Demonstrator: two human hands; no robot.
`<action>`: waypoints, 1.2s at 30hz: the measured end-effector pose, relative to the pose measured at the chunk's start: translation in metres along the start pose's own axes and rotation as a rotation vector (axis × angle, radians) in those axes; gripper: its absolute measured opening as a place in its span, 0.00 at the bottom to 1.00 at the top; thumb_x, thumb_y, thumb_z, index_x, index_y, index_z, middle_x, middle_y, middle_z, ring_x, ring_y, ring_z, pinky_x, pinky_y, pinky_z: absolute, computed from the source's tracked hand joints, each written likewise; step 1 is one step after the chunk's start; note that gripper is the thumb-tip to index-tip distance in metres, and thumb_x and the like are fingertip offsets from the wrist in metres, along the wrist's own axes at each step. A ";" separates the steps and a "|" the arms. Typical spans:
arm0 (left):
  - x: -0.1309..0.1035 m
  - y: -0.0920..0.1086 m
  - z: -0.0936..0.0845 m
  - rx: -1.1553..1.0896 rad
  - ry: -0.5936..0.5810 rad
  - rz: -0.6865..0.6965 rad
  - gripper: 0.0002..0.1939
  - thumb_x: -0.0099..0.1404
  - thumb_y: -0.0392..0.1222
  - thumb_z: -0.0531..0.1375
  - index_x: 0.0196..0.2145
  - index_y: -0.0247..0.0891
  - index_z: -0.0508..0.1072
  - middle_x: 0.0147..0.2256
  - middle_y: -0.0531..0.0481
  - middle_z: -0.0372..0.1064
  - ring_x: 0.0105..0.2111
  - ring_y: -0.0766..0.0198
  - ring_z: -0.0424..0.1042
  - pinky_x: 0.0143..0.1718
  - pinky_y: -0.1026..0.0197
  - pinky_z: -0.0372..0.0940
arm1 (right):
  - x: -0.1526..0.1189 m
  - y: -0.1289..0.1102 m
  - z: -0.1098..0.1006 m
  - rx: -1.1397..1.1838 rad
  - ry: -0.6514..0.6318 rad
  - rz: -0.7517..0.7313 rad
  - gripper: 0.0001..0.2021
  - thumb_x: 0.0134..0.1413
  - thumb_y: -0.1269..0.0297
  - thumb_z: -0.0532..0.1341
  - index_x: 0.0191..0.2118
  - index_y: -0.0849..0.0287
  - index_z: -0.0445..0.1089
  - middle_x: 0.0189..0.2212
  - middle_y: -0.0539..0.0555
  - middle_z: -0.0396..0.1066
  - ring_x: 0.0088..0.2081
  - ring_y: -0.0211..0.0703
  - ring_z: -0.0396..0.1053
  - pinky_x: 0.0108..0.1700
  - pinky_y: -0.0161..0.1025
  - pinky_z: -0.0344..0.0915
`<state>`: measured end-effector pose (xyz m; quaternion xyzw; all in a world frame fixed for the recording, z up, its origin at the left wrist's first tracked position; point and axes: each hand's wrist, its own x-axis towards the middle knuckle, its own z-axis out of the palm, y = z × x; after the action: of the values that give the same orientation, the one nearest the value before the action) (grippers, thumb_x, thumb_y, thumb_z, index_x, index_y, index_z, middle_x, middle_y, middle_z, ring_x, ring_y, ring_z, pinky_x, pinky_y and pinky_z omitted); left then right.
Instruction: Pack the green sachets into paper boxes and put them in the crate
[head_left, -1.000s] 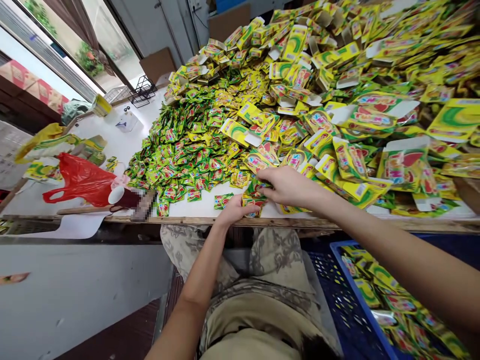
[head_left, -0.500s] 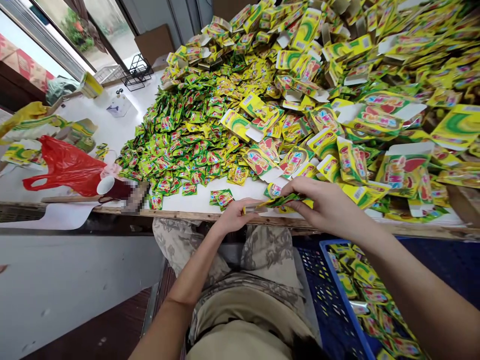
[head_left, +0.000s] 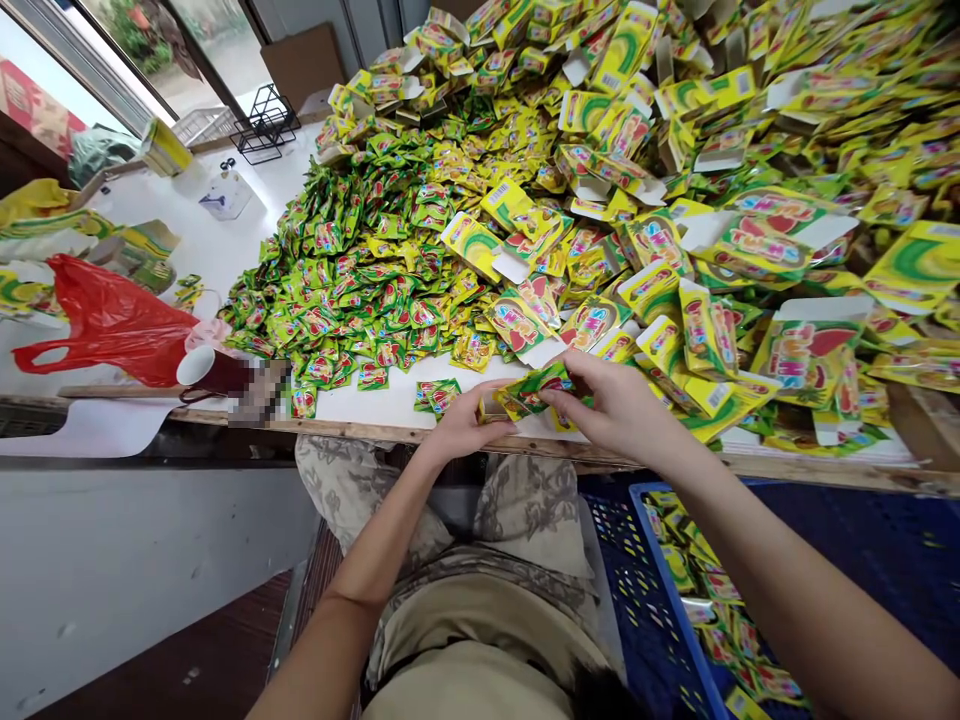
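Note:
Over the table's front edge, my left hand [head_left: 459,430] is closed around a small yellow cardboard box [head_left: 493,408], its brownish inside partly visible. My right hand [head_left: 613,405] pinches green and yellow candy packets [head_left: 551,383] against the box's right end. Whether the packets are partly inside it I cannot tell. Two small green packets [head_left: 437,396] lie on the white tabletop just beyond my left hand. Past my hands rises a large heap of loose green packets [head_left: 352,280], with yellow printed boxes [head_left: 517,325], many with raised flaps, to its right.
A red plastic bag [head_left: 112,325] and a dark mug [head_left: 217,370] stand left on the table. Farther back are a black wire rack [head_left: 264,125] and a clear container [head_left: 225,197]. Below right, a blue crate [head_left: 679,600] holds filled yellow boxes.
The packets in my right hand have turned from nearly edge-on to show their printed face. Both hands are slightly raised, and the box's end shows more clearly at my left hand.

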<state>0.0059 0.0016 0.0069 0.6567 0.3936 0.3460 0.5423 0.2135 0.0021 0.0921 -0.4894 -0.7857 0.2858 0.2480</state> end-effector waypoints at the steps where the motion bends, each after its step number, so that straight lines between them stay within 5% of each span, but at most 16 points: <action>1: 0.000 0.001 0.000 -0.015 0.041 0.032 0.34 0.53 0.42 0.68 0.56 0.38 0.65 0.53 0.42 0.68 0.52 0.55 0.68 0.53 0.56 0.63 | 0.003 0.003 0.002 0.007 0.017 0.009 0.06 0.57 0.62 0.55 0.30 0.57 0.62 0.25 0.51 0.64 0.27 0.40 0.62 0.30 0.36 0.58; 4: -0.002 0.006 0.002 -0.085 0.188 0.136 0.36 0.53 0.43 0.68 0.58 0.41 0.60 0.56 0.40 0.63 0.54 0.56 0.66 0.53 0.57 0.63 | 0.009 0.010 0.008 0.049 0.051 0.022 0.08 0.56 0.60 0.56 0.28 0.57 0.59 0.23 0.48 0.60 0.25 0.38 0.58 0.28 0.35 0.56; 10: -0.004 0.010 0.006 -0.092 0.414 0.209 0.15 0.60 0.44 0.63 0.43 0.38 0.68 0.48 0.42 0.67 0.49 0.59 0.69 0.44 0.61 0.66 | 0.012 0.018 0.011 0.060 0.036 0.016 0.10 0.55 0.59 0.57 0.28 0.57 0.60 0.22 0.47 0.59 0.25 0.38 0.57 0.28 0.34 0.54; 15: -0.003 0.005 0.005 -0.048 0.428 0.116 0.14 0.60 0.47 0.63 0.40 0.36 0.69 0.36 0.48 0.70 0.34 0.67 0.70 0.37 0.65 0.65 | 0.019 0.012 0.005 0.048 -0.033 -0.007 0.07 0.56 0.60 0.57 0.32 0.57 0.63 0.26 0.50 0.64 0.28 0.40 0.61 0.30 0.35 0.56; 24: -0.002 0.006 0.004 -0.201 0.294 0.028 0.23 0.55 0.50 0.66 0.45 0.36 0.70 0.42 0.45 0.73 0.41 0.61 0.73 0.45 0.60 0.66 | 0.042 -0.003 -0.003 -0.191 -0.094 -0.200 0.02 0.56 0.68 0.54 0.34 0.58 0.63 0.33 0.57 0.69 0.37 0.46 0.66 0.38 0.38 0.59; 30: -0.001 0.006 0.003 -0.228 0.297 0.006 0.27 0.51 0.47 0.69 0.47 0.35 0.70 0.41 0.44 0.74 0.40 0.62 0.74 0.45 0.60 0.66 | 0.044 -0.007 -0.002 -0.373 -0.202 -0.133 0.06 0.56 0.70 0.55 0.40 0.58 0.66 0.38 0.58 0.71 0.41 0.48 0.67 0.39 0.39 0.59; 36: 0.001 0.009 0.004 -0.205 0.284 -0.020 0.26 0.51 0.47 0.69 0.45 0.34 0.71 0.39 0.46 0.75 0.38 0.62 0.73 0.43 0.60 0.67 | 0.046 -0.026 0.000 -0.557 -0.268 -0.090 0.08 0.56 0.71 0.54 0.41 0.58 0.68 0.34 0.58 0.71 0.33 0.45 0.68 0.29 0.38 0.53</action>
<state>0.0110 -0.0006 0.0155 0.5383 0.4354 0.4683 0.5489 0.1790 0.0347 0.1156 -0.4614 -0.8803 0.1100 0.0109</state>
